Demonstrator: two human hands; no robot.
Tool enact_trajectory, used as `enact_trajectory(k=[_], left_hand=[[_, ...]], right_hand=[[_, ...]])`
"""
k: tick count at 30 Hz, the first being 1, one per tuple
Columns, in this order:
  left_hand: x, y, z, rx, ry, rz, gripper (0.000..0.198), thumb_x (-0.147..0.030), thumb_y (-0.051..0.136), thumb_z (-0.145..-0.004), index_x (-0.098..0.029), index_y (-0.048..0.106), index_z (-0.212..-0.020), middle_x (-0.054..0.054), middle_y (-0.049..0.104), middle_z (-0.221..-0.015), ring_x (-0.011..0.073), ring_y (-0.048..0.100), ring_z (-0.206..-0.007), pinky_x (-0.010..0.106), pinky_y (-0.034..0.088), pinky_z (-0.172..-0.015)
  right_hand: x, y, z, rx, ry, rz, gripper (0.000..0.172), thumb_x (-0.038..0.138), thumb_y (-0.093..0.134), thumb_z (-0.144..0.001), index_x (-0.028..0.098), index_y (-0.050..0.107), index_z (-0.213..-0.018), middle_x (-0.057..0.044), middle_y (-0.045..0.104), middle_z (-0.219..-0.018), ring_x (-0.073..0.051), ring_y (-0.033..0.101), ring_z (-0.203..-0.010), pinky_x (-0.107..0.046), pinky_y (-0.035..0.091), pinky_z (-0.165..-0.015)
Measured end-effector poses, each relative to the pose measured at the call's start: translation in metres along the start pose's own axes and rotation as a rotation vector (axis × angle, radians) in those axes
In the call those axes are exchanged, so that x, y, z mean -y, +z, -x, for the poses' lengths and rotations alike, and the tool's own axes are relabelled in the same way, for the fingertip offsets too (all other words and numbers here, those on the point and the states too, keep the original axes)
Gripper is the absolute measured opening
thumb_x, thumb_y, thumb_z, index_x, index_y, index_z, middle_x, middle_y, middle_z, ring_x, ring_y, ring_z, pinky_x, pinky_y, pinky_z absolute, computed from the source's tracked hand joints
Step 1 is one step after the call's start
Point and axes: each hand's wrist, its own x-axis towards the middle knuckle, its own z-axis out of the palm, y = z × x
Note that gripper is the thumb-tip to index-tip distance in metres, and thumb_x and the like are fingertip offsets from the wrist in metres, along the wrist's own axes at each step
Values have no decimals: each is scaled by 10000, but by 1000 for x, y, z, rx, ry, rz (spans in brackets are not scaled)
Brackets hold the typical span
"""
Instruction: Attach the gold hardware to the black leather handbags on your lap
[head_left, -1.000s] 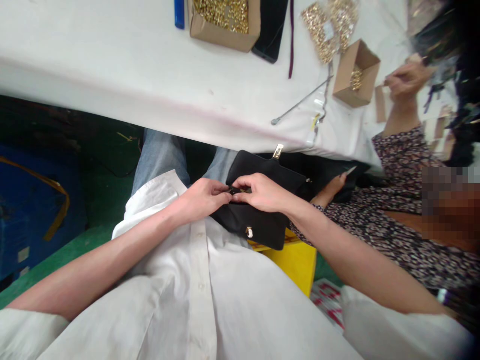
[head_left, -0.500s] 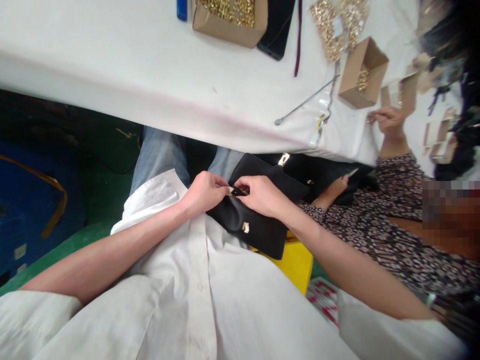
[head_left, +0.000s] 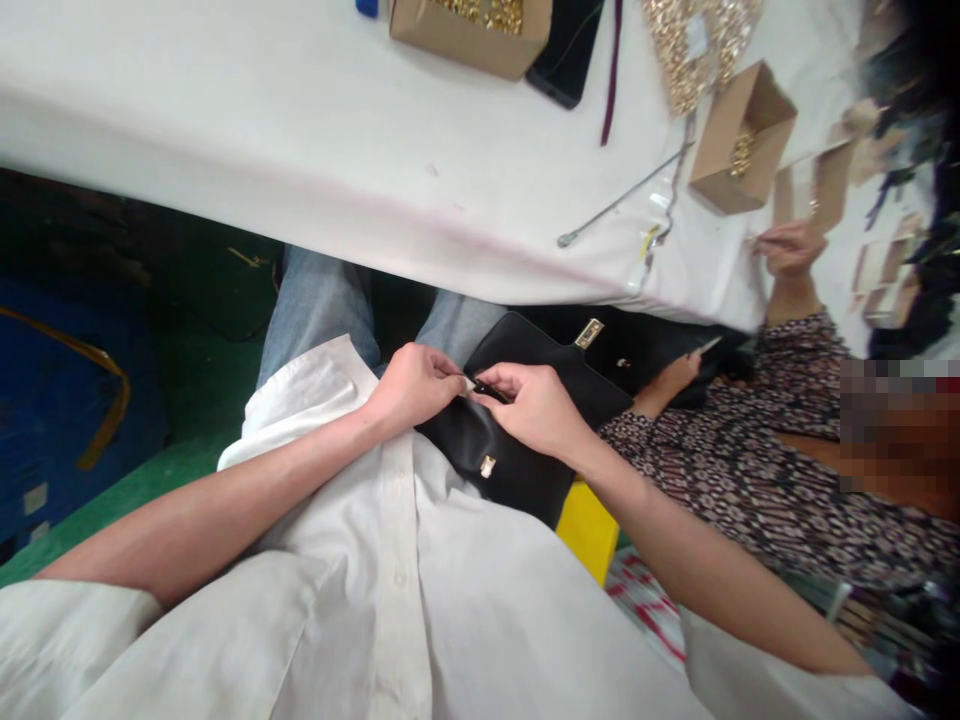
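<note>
Fingertips (head_left: 459, 381) of left hand (head_left: 412, 385) and right hand (head_left: 536, 410) together, both curled, pinching black bag (head_left: 517, 480) edge.

White counter (head_left: 262, 130) carries: large cardboard box (head_left: 469, 45) of gold fittings, black phone (head_left: 566, 55) beside it, small open box (head_left: 739, 140), thin metal rod (head_left: 615, 205). Yellow box (head_left: 581, 525) below.

Bag (head_left: 525, 465) before table (head_left: 262, 150) (boxes (head_left: 739, 140) on it)

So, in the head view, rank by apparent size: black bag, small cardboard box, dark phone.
1. black bag, nearest the camera
2. small cardboard box
3. dark phone, cropped by the frame, so unsure
</note>
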Motion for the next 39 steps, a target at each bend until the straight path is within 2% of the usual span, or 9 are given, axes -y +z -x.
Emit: enact_trajectory(k=[7, 12, 19, 24, 27, 30, 34, 37, 39], left_hand=[[-3, 5, 1, -38, 38, -70, 148, -208, 751, -845, -154, 886, -871, 40, 802, -726, 179, 724, -691, 233, 462, -565], [-2, 8, 0, -35, 72, -92, 161, -215, 737, -844, -152, 880, -880, 41, 805, -737, 186, 731, -696, 244, 462, -566], [-5, 13, 2, -70, 100, -131, 144, -218, 732, -864, -162, 865, -875, 35, 816, -778, 186, 746, -722, 264, 491, -618], [-2, 15, 2, -77, 109, -137, 120, -213, 734, -869, -178, 849, -864, 26, 811, -781, 194, 754, -731, 278, 503, -629], [0, 15, 2, -63, 107, -116, 108, -220, 728, -882, -179, 828, -870, 28, 806, -795, 196, 752, -745, 279, 509, -633], [1, 15, 2, -47, 134, -72, 75, -217, 732, -882, -183, 786, -921, 18, 790, -819, 190, 740, -756, 281, 523, -658], [0, 15, -1, 14, 306, -50, 310, -129, 706, -857, -207, 745, -1155, -7, 751, -900, 179, 722, -825, 294, 555, -784], [-3, 13, -5, 97, 381, -186, 320, -139, 666, -895, -245, 804, -1164, 12, 720, -938, 190, 703, -857, 319, 549, -841], [-4, 11, -7, 127, 357, -309, 297, -204, 677, -923, -273, 839, -1163, 24, 719, -949, 205, 693, -852, 333, 534, -820]], right_hand=[[-7, -9, -2, 112, 79, -131, 258, 399, 865, -900, 197, 844, -1058, -84, 859, -1057, -293, 810, -964, -402, 652, -887], [-13, -11, -2, 171, 160, -211, 252, 297, 840, -848, 194, 854, -1077, -69, 862, -1070, -292, 814, -1000, -387, 650, -917], [-14, -15, 0, 168, 101, -158, 274, 305, 811, -896, 195, 867, -1141, -55, 859, -1125, -284, 799, -1026, -370, 622, -935], [-18, -12, -1, 89, 86, 30, 212, 358, 810, -907, 192, 875, -1021, -32, 835, -926, -230, 726, -799, -319, 530, -703], [-20, -10, -3, 88, 51, 38, 184, 342, 769, -915, 187, 852, -969, -26, 813, -900, -213, 682, -766, -312, 481, -676], [-24, -16, -7, 178, 30, -72, 192, 354, 757, -925, 184, 830, -976, -16, 790, -911, -214, 681, -819, -301, 492, -730], [-36, -30, -12, 341, 39, -231, 266, 420, 816, -934, 186, 820, -1060, -7, 777, -960, -209, 692, -860, -291, 506, -782], [-46, -36, -14, 398, 41, -279, 317, 461, 854, -932, 183, 820, -1081, -19, 791, -1005, -216, 707, -885, -299, 518, -808], [-50, -37, -15, 415, 44, -299, 329, 466, 864, -926, 180, 824, -1085, -27, 802, -1024, -221, 716, -902, -309, 529, -838]])
